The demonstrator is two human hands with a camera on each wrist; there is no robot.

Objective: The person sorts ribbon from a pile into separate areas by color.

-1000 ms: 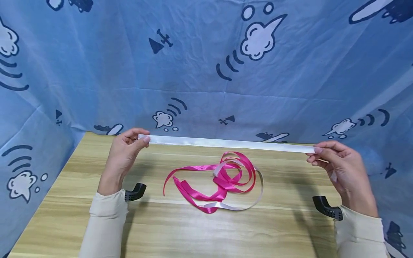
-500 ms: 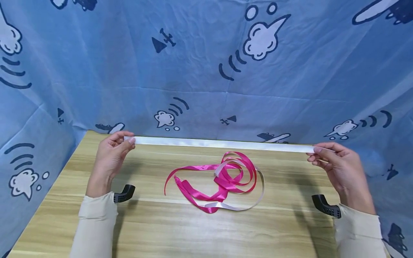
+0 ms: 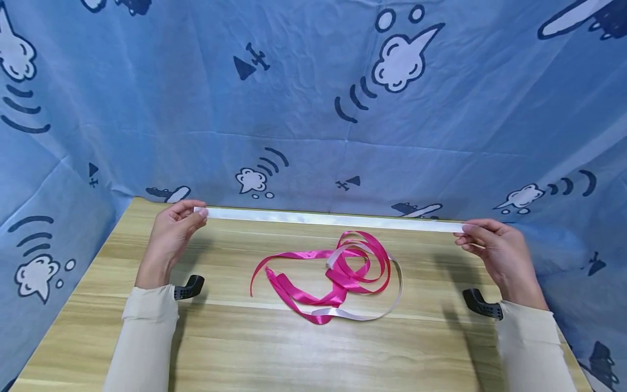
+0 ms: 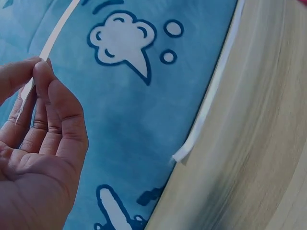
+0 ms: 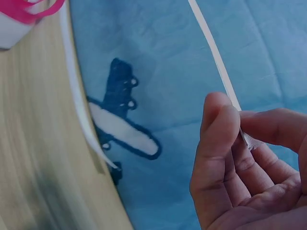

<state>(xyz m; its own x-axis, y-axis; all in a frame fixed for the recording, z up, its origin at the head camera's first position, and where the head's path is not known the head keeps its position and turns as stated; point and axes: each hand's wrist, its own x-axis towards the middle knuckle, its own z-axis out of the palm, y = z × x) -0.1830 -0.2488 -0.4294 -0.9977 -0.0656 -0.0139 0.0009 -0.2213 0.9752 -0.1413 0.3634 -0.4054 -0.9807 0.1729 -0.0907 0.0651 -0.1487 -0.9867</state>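
Observation:
A white satin ribbon (image 3: 333, 219) is stretched nearly straight between my two hands, above the far part of the table. My left hand (image 3: 168, 235) pinches one end between thumb and fingers; a short tail sticks out past the pinch in the left wrist view. At the other end my right hand (image 3: 504, 253) pinches it the same way, and a frayed tip (image 5: 251, 142) pokes out below the thumb. Under the ribbon, a loosely coiled pink ribbon (image 3: 338, 296) lies on the table, tangled with a narrower whitish ribbon (image 3: 360, 317).
Another white strip (image 4: 204, 115) lies along the table's back edge in both wrist views. The wood-grain table (image 3: 313, 359) meets a blue printed cloth (image 3: 303, 109) hung behind and at the sides. Black curved pieces (image 3: 190, 287) stick out from both sleeves.
My left hand has moved left overall, with a slight return to the right. My right hand has shifted left in the last half second. Both still pinch the white ribbon; the coiled ribbons stay put.

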